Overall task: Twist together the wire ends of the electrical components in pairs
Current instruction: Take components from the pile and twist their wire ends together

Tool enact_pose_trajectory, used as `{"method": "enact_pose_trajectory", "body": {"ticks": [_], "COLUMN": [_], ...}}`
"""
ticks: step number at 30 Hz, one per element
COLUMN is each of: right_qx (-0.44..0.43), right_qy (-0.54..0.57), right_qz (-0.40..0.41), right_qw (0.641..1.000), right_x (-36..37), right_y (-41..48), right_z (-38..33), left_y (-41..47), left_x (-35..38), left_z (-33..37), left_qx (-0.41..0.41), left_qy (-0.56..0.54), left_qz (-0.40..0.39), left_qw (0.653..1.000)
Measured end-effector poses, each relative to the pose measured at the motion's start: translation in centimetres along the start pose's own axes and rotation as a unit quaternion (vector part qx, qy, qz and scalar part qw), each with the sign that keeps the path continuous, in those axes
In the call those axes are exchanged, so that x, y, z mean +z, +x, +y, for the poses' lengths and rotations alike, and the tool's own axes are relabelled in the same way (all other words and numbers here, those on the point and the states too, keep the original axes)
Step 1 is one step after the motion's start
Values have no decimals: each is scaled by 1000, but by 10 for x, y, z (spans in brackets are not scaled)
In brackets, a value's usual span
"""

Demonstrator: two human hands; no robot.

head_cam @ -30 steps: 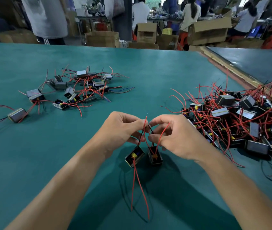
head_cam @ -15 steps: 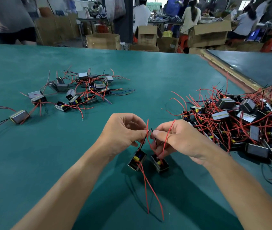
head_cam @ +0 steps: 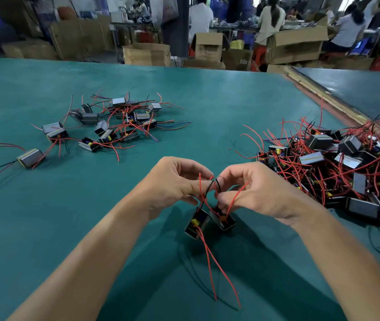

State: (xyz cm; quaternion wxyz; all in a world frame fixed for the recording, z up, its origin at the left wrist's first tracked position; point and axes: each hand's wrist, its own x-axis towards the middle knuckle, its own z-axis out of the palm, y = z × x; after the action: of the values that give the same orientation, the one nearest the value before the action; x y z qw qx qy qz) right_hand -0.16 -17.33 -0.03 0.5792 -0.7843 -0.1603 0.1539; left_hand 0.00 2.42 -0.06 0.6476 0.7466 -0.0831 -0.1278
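Black leads [head_cam: 210,186] at centre frame: pinching them in left grip [head_cam: 177,181] and right grip [head_cam: 262,189], holding ends parallel, rolling evenly, steadying components [head_cam: 197,224].

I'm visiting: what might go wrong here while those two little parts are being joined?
1. The left hand and right hand pinch only the black wire ends; these may slip before the twist holds.
2. Red leads trailing from the two components could tangle in.
3. The heap lies near the right wrist; its stray wires might snag.
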Motion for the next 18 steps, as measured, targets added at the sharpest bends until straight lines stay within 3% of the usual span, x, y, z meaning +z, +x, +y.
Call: {"method": "enact_pose_trajectory", "body": {"ticks": [12,18], "right_qx": [-21,-16], "right_qy": [-74,-60], "right_qz": [73,50], "right_qw": [994,997], "right_x": [8,7], "right_y": [5,3], "right_z": [3,3], "left_y": [-2,-2], "left_x": [-2,4], "left_z": [1,0], "left_qx": [1,-2], "left_qy": [-16,2], "left_qz": [-19,-2], "left_qw": [1000,1000]}}
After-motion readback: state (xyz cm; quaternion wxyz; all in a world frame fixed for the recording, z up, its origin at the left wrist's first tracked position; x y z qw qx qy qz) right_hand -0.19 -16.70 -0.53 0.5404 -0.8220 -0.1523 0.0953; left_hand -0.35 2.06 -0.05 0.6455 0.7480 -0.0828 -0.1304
